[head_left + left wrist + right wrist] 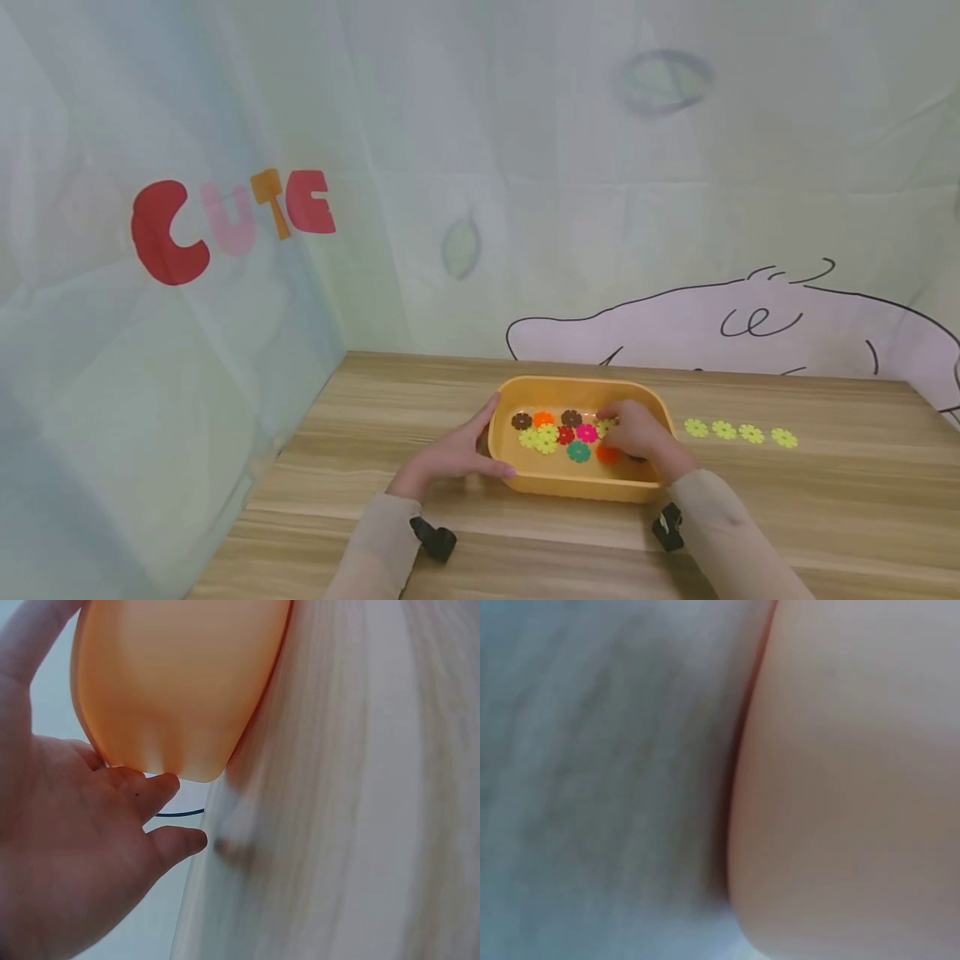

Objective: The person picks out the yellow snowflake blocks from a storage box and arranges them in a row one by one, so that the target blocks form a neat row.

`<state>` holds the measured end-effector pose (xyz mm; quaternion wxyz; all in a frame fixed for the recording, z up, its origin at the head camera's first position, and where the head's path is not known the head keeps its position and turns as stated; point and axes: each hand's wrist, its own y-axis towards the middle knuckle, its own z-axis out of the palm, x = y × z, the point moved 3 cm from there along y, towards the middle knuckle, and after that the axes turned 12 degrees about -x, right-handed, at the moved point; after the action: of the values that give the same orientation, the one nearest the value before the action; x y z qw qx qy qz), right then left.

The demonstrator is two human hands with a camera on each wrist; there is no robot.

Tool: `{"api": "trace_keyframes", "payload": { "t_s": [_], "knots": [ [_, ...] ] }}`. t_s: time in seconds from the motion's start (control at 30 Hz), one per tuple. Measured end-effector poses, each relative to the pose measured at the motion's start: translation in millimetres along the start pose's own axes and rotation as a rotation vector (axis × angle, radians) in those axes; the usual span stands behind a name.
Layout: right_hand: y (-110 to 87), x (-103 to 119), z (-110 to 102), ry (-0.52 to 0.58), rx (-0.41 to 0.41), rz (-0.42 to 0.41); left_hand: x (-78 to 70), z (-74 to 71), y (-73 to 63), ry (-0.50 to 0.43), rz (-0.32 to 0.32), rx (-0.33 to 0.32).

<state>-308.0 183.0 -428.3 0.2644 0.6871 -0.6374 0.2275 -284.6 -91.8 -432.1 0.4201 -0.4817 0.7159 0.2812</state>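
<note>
An orange plastic basket (547,485) stands on the wooden table, with flower-shaped plastic discs of several colours lying in it. My left hand (457,454) rests against its left end, thumb and forefinger spread apart along the wall. In the left wrist view, the left hand (67,832) touches the outside of the basket (180,682). Inside the basket's right part is my right hand (637,433), its thumb and forefinger around a yellow-green flower disc (605,428). The hand partly covers an orange disc (607,454). The right wrist view shows only the blurred basket wall (847,795).
A row of several yellow-green discs (723,430) lies on the table (840,500) to the right of the basket. Behind the table hangs a printed cloth (570,250); another on the left bears coloured letters (172,237).
</note>
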Motion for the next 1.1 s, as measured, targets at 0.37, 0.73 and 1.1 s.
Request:
{"api": "trace_keyframes", "payload": {
  "t_s": [0.37,0.73,1.1],
  "knots": [
    [-2.0,5,-1,-0.002,-0.015,-0.044,-0.5,-0.1,-0.7,-0.010,-0.001,0.001],
    [-2.5,6,0,-0.022,-0.003,-0.054,-1.5,-0.6,-1.2,-0.010,0.001,-0.002],
    [-4.7,12,-11,-0.011,-0.133,-0.178,-0.5,-0.7,-1.5,-0.023,-0.005,0.000]
  ]
}}
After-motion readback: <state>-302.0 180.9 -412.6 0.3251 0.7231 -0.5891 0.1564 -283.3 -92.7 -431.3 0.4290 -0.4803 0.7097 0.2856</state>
